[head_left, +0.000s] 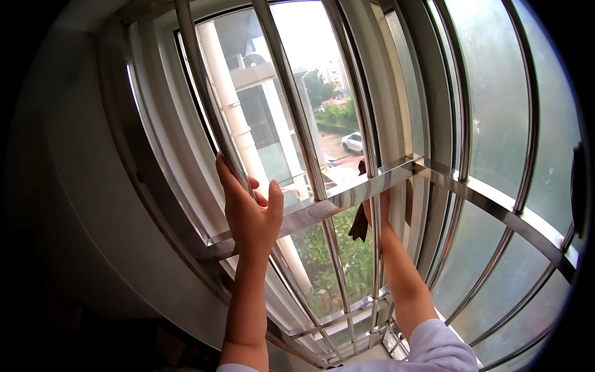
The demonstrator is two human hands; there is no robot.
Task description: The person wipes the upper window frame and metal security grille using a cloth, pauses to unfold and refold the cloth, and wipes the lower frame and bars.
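My left hand [253, 214] is wrapped around an upright metal bar [214, 108] of the window grille, just above the flat crossbar [347, 197]. Its thumb points up, apart from the bar. My right arm reaches between the bars, and my right hand [382, 209] is on the far side, by the window. A dark brown cloth [359, 224] hangs from it, with a bit showing above the crossbar. The crossbar and an upright bar hide most of the right hand's fingers. Behind the grille is the window glass [297, 118].
More upright bars [527, 93] and a crossbar [489, 195] turn the corner in front of frosted panes [496, 124] at right. A dark wall [74, 186] stands at left. Through the window show a white pipe [226, 93], green plants [359, 273] and a white car [352, 142].
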